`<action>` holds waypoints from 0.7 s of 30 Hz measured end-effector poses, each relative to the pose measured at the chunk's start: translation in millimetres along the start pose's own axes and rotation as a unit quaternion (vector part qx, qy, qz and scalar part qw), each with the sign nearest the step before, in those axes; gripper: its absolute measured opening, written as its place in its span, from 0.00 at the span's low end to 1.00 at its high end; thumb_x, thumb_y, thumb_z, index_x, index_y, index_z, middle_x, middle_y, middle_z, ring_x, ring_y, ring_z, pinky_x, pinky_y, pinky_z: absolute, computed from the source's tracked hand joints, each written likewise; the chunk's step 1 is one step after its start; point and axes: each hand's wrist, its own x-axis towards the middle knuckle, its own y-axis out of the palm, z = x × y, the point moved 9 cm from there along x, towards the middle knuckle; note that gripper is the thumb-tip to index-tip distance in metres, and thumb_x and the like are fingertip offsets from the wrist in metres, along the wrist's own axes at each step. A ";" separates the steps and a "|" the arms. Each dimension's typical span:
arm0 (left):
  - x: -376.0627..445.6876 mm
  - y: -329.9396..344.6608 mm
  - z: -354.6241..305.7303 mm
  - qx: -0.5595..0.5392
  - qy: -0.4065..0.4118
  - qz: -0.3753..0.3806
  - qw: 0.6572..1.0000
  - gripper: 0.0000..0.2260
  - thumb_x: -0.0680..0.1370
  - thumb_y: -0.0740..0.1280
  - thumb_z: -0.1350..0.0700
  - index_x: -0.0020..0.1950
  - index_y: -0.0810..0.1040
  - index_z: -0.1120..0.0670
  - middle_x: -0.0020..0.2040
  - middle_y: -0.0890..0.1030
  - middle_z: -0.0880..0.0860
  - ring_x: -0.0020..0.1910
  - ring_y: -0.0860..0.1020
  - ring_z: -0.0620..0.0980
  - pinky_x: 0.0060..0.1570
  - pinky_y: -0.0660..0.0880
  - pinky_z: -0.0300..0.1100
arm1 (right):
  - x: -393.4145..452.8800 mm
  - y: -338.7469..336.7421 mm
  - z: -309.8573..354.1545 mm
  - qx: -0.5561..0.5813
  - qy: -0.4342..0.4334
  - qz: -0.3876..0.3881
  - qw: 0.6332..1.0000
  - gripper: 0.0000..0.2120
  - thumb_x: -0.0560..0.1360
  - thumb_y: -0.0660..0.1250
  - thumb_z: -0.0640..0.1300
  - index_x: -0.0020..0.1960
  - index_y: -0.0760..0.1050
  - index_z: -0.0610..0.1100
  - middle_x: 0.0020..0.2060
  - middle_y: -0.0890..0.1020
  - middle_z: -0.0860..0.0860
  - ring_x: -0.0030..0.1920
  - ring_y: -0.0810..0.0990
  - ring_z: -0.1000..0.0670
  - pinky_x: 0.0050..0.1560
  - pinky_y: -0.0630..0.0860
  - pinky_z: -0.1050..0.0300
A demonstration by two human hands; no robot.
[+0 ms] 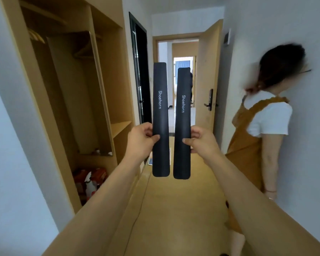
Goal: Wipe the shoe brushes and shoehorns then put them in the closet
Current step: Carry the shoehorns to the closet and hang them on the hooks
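Black and matte, two long shoehorns stand nearly upright in mid-air in front of the person, side by side with a narrow gap between them. Each carries the white word "Shoehorn" running along its length. Their long axes run top to bottom, the wider rounded ends pointing down and the narrower squared ends up.

The left hand [141, 140] pinches the left shoehorn [160, 119] below its middle, thumb laid across the front face and fingers curled behind the left edge. The right hand [201, 142] pinches the right shoehorn [182, 122] at about the same height, thumb on the front and fingers wrapped behind the right edge. Both forearms reach forward and are bare.

The shoehorns hang above a tan floor [174, 209] in a narrow hallway with white walls. To the left stands an open wooden closet [107, 74] with a shelf [121, 127] at its right side; a white spray bottle [90, 183] and red packages [99, 174] sit at its bottom. Ahead, a wooden door [208, 76] stands open. At the right wall another person [262, 126] in a white shirt and mustard pinafore stands facing away.
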 end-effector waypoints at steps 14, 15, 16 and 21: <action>290.8 5.8 124.6 0.082 -0.028 -0.116 0.990 0.08 0.75 0.72 0.59 0.47 0.79 0.46 0.46 0.82 0.45 0.47 0.82 0.43 0.49 0.82 0.49 | 371.2 109.9 -86.9 0.061 -0.041 0.128 0.989 0.14 0.74 0.71 0.33 0.46 0.80 0.53 0.36 0.85 0.57 0.41 0.85 0.53 0.36 0.80 0.56; 306.7 4.0 135.5 0.088 -0.035 -0.127 0.987 0.09 0.75 0.72 0.59 0.47 0.78 0.45 0.46 0.81 0.44 0.47 0.81 0.43 0.49 0.82 0.49 | 390.9 120.3 -91.6 0.067 -0.043 0.138 0.987 0.14 0.74 0.71 0.33 0.46 0.80 0.53 0.36 0.85 0.58 0.39 0.85 0.56 0.34 0.80 0.59; 322.4 2.4 147.1 0.091 -0.042 -0.138 0.985 0.10 0.75 0.72 0.58 0.47 0.77 0.43 0.46 0.81 0.44 0.47 0.81 0.43 0.49 0.82 0.49 | 409.5 130.4 -97.0 0.071 -0.045 0.148 0.985 0.14 0.74 0.71 0.33 0.46 0.80 0.53 0.36 0.85 0.59 0.38 0.85 0.59 0.32 0.79 0.62; 405.6 3.3 211.3 0.086 -0.058 -0.156 0.982 0.07 0.75 0.71 0.59 0.51 0.79 0.51 0.48 0.82 0.48 0.49 0.81 0.45 0.51 0.82 0.51 | 501.5 175.9 -130.2 0.071 -0.054 0.176 0.980 0.14 0.74 0.72 0.34 0.47 0.80 0.53 0.42 0.86 0.53 0.45 0.85 0.52 0.39 0.82 0.55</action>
